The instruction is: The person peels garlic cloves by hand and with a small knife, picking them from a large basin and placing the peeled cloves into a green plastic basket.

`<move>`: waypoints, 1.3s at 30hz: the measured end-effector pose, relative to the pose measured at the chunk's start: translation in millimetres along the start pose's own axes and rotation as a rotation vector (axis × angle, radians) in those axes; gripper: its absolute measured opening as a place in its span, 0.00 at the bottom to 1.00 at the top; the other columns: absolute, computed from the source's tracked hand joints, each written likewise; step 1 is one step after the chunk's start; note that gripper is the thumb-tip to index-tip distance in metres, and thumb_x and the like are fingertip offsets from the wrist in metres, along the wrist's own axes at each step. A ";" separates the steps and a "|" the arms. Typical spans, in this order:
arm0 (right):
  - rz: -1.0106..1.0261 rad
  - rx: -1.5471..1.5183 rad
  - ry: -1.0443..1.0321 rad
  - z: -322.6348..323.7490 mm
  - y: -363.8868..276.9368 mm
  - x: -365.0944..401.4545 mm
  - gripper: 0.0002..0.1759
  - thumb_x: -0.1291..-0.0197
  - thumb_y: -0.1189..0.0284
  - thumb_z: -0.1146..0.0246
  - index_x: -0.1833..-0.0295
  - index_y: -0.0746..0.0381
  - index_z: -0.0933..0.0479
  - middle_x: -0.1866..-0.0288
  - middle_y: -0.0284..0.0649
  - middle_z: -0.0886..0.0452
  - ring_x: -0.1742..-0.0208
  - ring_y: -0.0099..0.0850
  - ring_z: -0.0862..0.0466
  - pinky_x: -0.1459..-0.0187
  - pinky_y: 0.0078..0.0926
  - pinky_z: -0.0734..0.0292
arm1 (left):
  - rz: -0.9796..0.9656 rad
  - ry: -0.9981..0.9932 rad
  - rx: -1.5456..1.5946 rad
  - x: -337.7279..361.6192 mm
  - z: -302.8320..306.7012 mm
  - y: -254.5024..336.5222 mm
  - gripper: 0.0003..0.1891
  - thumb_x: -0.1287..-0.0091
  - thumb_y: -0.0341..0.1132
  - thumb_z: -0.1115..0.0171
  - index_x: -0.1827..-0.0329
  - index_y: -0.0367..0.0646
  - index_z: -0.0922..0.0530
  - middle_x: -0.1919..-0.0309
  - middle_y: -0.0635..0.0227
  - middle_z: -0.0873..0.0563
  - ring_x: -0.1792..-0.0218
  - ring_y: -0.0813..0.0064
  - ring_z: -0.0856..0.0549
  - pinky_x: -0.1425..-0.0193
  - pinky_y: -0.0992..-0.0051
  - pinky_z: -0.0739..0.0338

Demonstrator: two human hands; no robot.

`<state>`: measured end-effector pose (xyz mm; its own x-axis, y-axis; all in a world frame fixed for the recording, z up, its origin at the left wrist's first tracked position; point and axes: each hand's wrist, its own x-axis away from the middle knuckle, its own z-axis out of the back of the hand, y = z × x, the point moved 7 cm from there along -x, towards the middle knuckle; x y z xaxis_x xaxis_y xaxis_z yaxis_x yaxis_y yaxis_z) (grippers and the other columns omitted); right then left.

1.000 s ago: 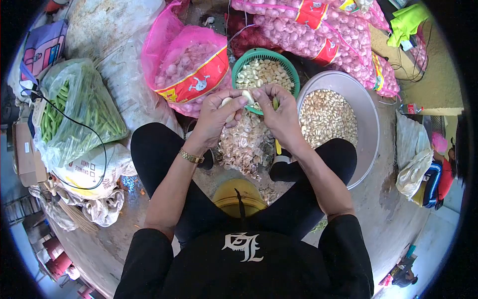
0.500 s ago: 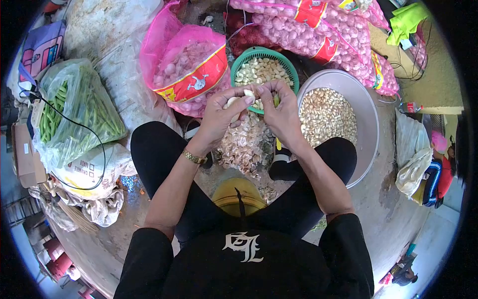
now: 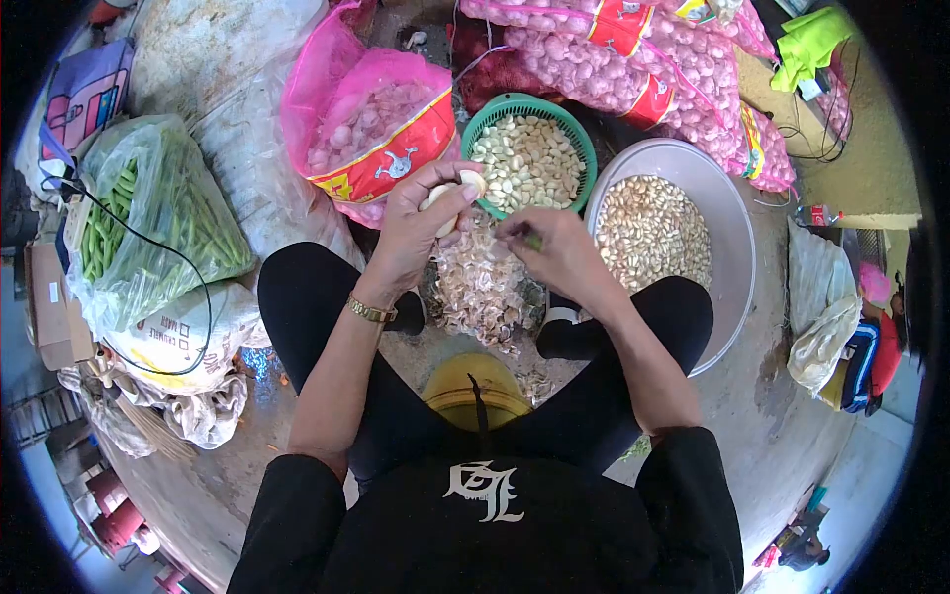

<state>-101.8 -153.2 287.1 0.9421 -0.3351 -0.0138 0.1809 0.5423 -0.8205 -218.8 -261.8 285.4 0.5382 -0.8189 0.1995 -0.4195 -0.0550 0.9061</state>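
Note:
My left hand (image 3: 421,213) is closed around several pale garlic cloves (image 3: 472,182), one of them pinched between thumb and forefinger near the green basket. Lower and to the right, my right hand (image 3: 556,249) hovers over a heap of garlic skins (image 3: 483,287), fingers curled together. A bit of green shows between those fingers; what it belongs to is hidden. Peeled cloves fill the round green basket (image 3: 591,178) just beyond both hands. To the right, a large whitish basin (image 3: 734,247) holds many cloves, some with brownish skin.
An open pink mesh bag of garlic bulbs (image 3: 371,109) stands at the front left, and full garlic sacks (image 3: 683,59) are stacked at the front right. A plastic bag of green pods (image 3: 163,218) lies at left. A yellow seat or container (image 3: 475,391) is between my legs.
My hands have separated. The right hand has dropped toward the skins, while the left has shifted slightly left, still holding cloves. More of the basket's contents is visible.

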 end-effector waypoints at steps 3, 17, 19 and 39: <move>-0.064 0.004 -0.168 -12.6 6.5 3.4 0.09 0.44 0.81 0.36 0.57 0.70 0.20 0.63 0.45 0.14 0.59 0.31 0.15 0.54 0.27 0.22 | -0.004 -0.008 -0.048 0.1 1.4 0.0 0.13 0.31 0.33 0.37 0.46 0.40 0.21 0.66 0.76 0.18 0.75 0.92 0.25 0.77 0.89 0.37; 0.247 -0.156 0.302 26.3 -41.5 -18.1 0.07 0.43 0.78 0.33 0.59 0.67 0.18 0.65 0.45 0.16 0.65 0.34 0.15 0.61 0.28 0.22 | -0.288 -0.011 -0.441 0.6 -2.6 1.8 0.09 0.35 0.30 0.36 0.55 0.36 0.21 0.66 0.72 0.22 0.65 0.81 0.24 0.60 0.79 0.29; 0.229 -0.136 0.297 25.5 -39.0 -18.3 0.07 0.45 0.78 0.33 0.60 0.67 0.18 0.65 0.46 0.16 0.66 0.36 0.15 0.62 0.29 0.22 | -0.392 -0.039 -0.714 2.6 -7.4 8.8 0.11 0.33 0.29 0.39 0.51 0.34 0.20 0.59 0.70 0.20 0.58 0.81 0.21 0.53 0.80 0.26; 0.165 -0.076 0.100 4.6 -31.2 -5.1 0.07 0.49 0.78 0.33 0.63 0.65 0.21 0.69 0.49 0.19 0.66 0.44 0.16 0.62 0.35 0.22 | 0.108 0.058 0.266 -4.5 12.6 -5.2 0.17 0.30 0.35 0.37 0.41 0.37 0.24 0.64 0.70 0.18 0.73 0.87 0.24 0.79 0.88 0.36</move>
<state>-110.9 -164.9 315.3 0.9236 -0.3238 -0.2050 0.0014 0.5377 -0.8432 -228.3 -265.1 275.1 0.5178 -0.7945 0.3172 -0.6492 -0.1234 0.7505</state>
